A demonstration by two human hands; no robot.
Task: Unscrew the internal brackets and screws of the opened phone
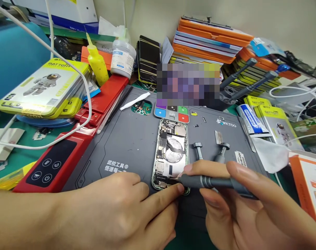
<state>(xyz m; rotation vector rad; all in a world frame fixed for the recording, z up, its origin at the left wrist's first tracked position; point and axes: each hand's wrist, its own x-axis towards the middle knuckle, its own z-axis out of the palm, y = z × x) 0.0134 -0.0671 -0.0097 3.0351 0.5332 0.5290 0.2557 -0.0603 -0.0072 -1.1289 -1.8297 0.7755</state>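
Opened smartphone (173, 149) lies face-up on the dark gray WKTOO work mat (132, 142), internals exposed, just beyond the hands. Right hand (249, 194) has thumb and fingers clamped on a gray screwdriver (212, 182), held nearly level, tip at the phone's lower end; can't tell if it touches a screw. Left hand (121, 205): index finger stretched out, its tip on the phone's bottom edge, other visible fingers curled; thumb hidden, can't tell whether they pinch anything. Two gray round-capped tools (198, 150) near right hand, razor blade (240, 158) farther right. Red device with button panel (52, 163) at left.
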